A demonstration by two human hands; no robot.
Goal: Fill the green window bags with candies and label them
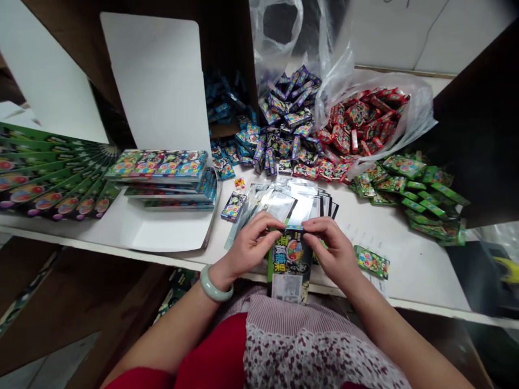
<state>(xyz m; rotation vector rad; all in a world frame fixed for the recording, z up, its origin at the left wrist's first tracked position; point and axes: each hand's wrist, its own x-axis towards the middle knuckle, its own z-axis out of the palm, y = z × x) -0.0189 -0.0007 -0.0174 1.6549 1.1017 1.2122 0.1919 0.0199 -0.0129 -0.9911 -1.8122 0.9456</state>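
My left hand [251, 246] and my right hand [330, 248] both pinch the top edge of a black printed packet [290, 267] held upright at the table's near edge. Each hand's fingers are closed on its upper corners. A pale green bangle [214, 286] sits on my left wrist. Just behind the hands lies a fanned stack of clear and silver sleeves [292, 202]. A small green packet [372, 262] lies right of my right hand, and a small dark packet [234, 206] lies to the left of the sleeves.
Heaps of small packets lie at the back: blue and purple [284, 124], red in a clear plastic bag [365, 119], green [421, 194] at right. Flat printed boxes [166, 173] are stacked at left, with green cards [48, 178] fanned beside them. A white board [162, 86] stands behind.
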